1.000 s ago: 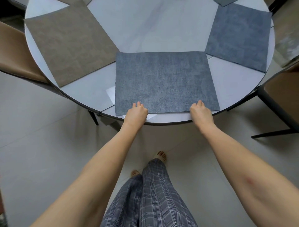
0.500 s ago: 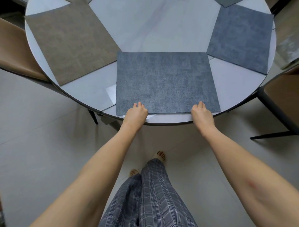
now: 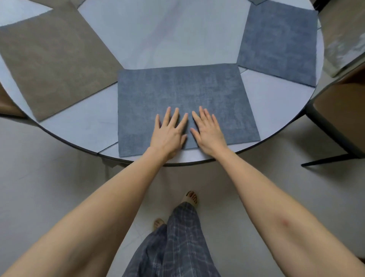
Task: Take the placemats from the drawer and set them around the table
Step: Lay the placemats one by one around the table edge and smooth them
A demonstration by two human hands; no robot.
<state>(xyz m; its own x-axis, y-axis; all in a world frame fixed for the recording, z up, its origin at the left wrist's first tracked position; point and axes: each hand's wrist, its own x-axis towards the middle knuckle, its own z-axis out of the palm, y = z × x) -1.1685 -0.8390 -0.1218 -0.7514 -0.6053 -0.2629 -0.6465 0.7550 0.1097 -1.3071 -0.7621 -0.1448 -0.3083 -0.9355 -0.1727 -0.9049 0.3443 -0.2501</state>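
Note:
A blue-grey placemat [image 3: 181, 93] lies flat at the near edge of the round white table [image 3: 150, 35]. My left hand [image 3: 169, 132] and my right hand [image 3: 207, 130] press side by side on its near middle, fingers straight and spread. A brown placemat [image 3: 53, 59] lies at the table's left. Another blue-grey placemat [image 3: 278, 43] lies at the right. The corner of a further mat [image 3: 256, 1] shows at the top edge.
A brown chair [image 3: 341, 110] with dark legs stands at the right, close to the table rim. Part of another chair seat [image 3: 6, 102] shows at the far left. My legs and sandalled feet [image 3: 191, 197] stand on the pale tiled floor below the table edge.
Both hands let go of the near mat's front edge, moved inward and forward, and now lie flat together on it. The view has come closer to the table.

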